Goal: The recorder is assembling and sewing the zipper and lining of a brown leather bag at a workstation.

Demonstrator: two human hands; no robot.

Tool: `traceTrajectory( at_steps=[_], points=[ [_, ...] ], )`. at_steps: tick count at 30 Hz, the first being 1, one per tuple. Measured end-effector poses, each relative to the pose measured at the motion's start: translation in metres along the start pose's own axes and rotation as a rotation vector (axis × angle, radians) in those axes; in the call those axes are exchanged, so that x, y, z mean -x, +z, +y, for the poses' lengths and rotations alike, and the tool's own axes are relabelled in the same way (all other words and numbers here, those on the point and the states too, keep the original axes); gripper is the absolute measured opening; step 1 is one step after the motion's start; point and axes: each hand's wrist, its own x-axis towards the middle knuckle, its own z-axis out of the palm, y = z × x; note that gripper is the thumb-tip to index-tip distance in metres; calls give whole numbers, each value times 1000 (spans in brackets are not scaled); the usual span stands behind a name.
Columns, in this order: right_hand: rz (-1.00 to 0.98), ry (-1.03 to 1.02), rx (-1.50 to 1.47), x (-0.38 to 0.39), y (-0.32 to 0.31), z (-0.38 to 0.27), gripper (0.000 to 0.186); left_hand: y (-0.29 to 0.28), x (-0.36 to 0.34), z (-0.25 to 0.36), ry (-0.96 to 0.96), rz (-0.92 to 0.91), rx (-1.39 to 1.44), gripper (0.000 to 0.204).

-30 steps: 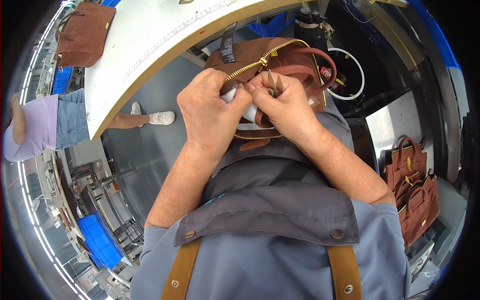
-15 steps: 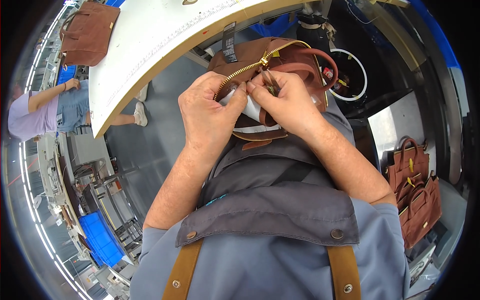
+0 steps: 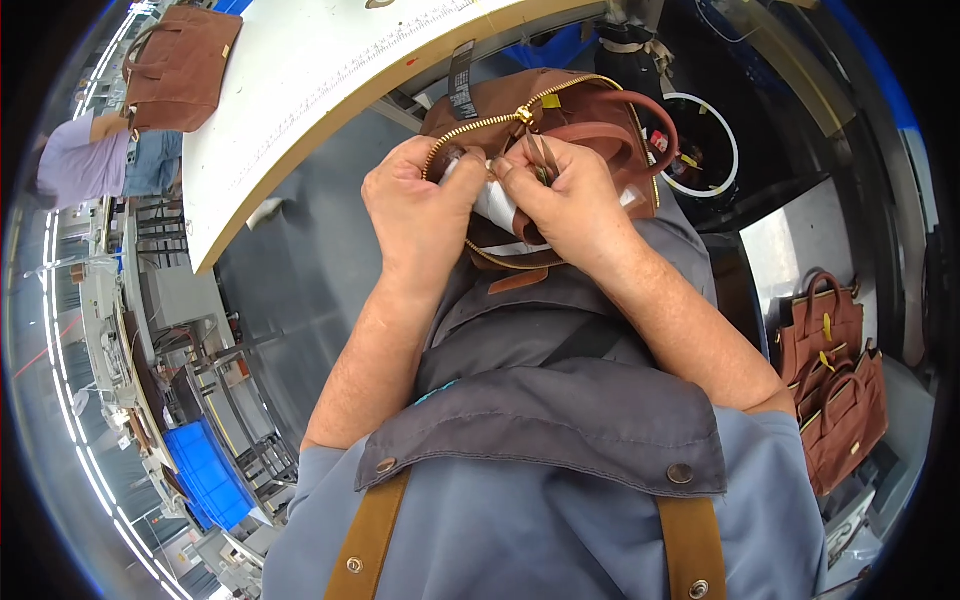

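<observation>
A brown handbag [image 3: 480,104] lies on my lap, its gold-toothed zipper [image 3: 463,134] undone and its mouth spread wide. At the left side of that mouth, my left hand [image 3: 425,215] is closed in a pinch on the bag's edge, thumb against fingers. My right hand [image 3: 575,200] is curled around small metal thread snips [image 3: 541,158], blades pointing up and away from me. Its thumb and forefinger tips meet close to the left thumb. White material [image 3: 496,205] shows inside the bag below my fingertips. Whatever lies exactly between the fingertips is hidden.
A white worktable [image 3: 290,75] with a printed ruler edge curves ahead and left, carrying another brown bag [image 3: 180,75]. A round white-rimmed bin [image 3: 735,150] stands at right. More brown bags [image 3: 835,390] rest lower right. A person [image 3: 90,160] is beyond the table.
Both hands stay together at the bag's mouth, with the left fingers shifted slightly. The bag's near edge has tilted a little. The person at far left has moved farther away behind the table.
</observation>
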Motion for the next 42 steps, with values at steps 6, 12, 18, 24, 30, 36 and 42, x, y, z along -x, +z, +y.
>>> traceTrajectory(
  at_steps=[6,12,18,24,30,36,42],
  points=[
    [-18,42,-31,2,-3,-1,18,-7,4,-6,-74,-74,148,10],
    [-80,74,-250,8,-7,2,13,-34,7,37,383,-413,-147,10],
    [-56,53,-326,18,-4,8,18,-37,-12,39,234,-372,-258,8],
    [-52,53,-323,19,-1,7,16,-19,-44,40,220,-586,-518,25],
    [-104,102,-337,22,-3,5,11,-28,-65,34,-21,-872,-442,27],
    [-157,137,-270,21,-2,0,7,-32,-70,39,-133,-971,-457,21],
    [-163,58,-147,15,1,-2,10,-33,-88,39,-88,-1107,-607,18]
  ],
)
